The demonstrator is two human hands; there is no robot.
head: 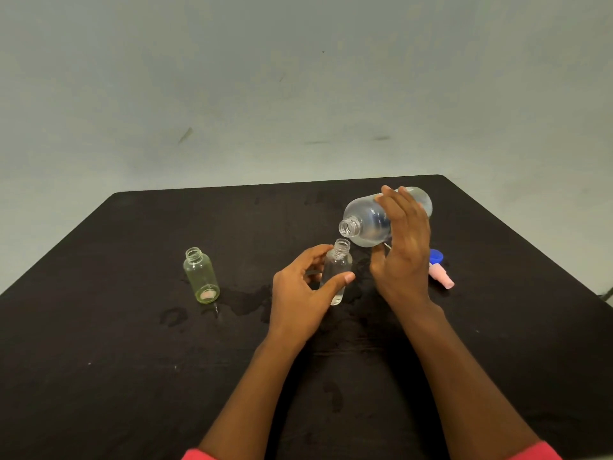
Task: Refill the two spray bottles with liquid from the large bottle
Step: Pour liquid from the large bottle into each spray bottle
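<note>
A black matt table (132,343) with rounded far corners is seen, and dark wet patches (245,302) are spread over its middle. Toward the left, a small yellow-green tinted clear plastic bottle (201,277) is stood upright on it, uncapped. Near the middle, well apart from the first, a small colourless clear plastic bottle (338,270) is stood upright, likewise uncapped. Toward the right, a round blue cap (436,256) and a pink plastic spray head (442,278) are laid close together; whether they touch cannot be told.
</note>
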